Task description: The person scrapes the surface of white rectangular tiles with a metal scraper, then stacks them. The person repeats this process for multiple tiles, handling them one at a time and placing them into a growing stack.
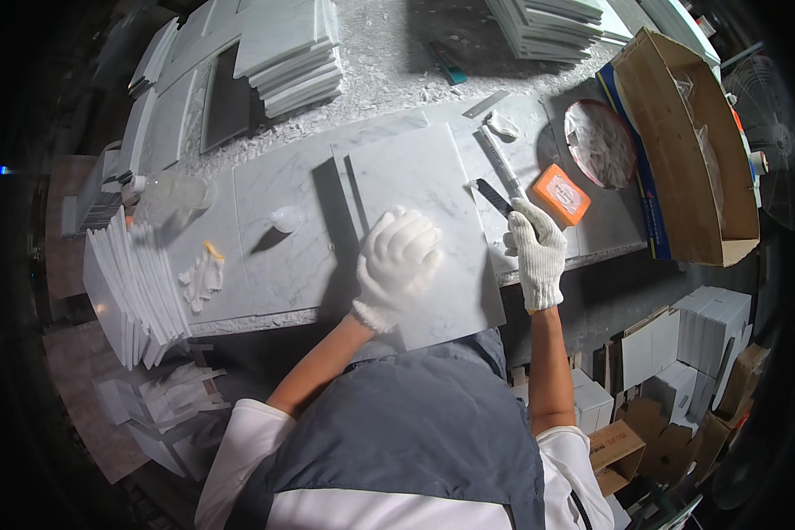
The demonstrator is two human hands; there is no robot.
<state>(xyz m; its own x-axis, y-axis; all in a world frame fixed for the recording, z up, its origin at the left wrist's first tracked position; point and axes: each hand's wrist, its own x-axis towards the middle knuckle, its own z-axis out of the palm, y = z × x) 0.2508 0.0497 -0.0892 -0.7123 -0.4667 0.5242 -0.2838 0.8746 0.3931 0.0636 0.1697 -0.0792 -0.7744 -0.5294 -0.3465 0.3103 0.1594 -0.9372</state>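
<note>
My left hand, in a white knit glove, lies over a pale grey-veined marble tile, its fingers slightly curved on the tile's face. The tile rests raised on the worktable and juts past the near edge toward my apron. To its right, my right hand, also gloved, is closed around a narrow black tool with a ridged-looking edge; its exact kind does not show. A slim grey-white stick-like tool reaches up from beside those fingers. I cannot tell whether that hand touches it.
Nearby are an orange box, a round dish of white paste and an open cardboard carton. Leftward stand a small white bottle, a crumpled glove and upright tiles. Stacked tiles sit farther back among white debris.
</note>
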